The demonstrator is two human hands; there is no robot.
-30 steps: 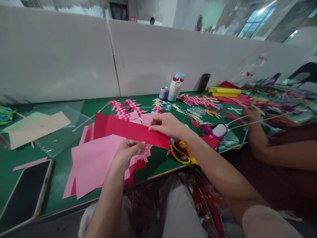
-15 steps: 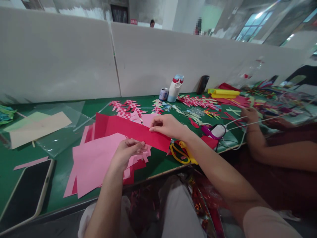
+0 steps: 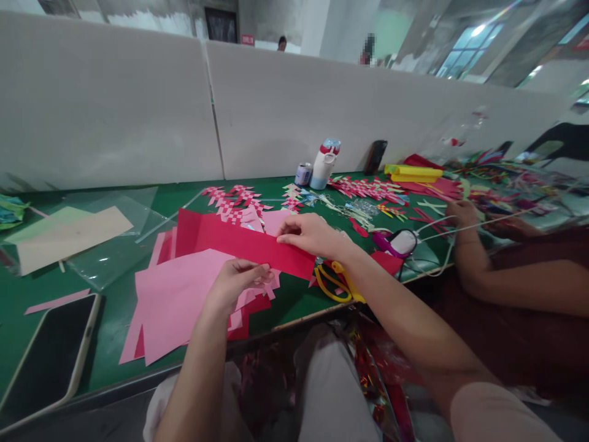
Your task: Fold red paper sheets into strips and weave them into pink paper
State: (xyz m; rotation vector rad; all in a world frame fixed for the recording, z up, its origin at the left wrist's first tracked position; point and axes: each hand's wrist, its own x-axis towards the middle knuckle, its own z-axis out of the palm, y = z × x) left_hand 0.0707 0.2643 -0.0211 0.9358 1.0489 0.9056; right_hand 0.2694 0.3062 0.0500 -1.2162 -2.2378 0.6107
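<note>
A long red paper sheet [image 3: 230, 242] is held above the green table [image 3: 110, 319]. My left hand [image 3: 237, 283] pinches its near edge from below. My right hand [image 3: 313, 234] pinches its far edge near the right end. Under the sheet lies a pile of pink and red paper sheets [image 3: 179, 301]. Yellow-handled scissors [image 3: 338, 282] lie just right of the sheet, below my right wrist.
A phone [image 3: 46, 350] lies at the near left edge. Clear plastic sleeves with pale paper [image 3: 69, 230] sit at the left. Woven red-and-white paper pieces [image 3: 234, 199], a white bottle [image 3: 322, 166] and a can [image 3: 302, 174] stand behind. Another person's arm [image 3: 483, 258] works at the right.
Both hands keep their grip on the red sheet; it has barely shifted. The view has moved slightly.
</note>
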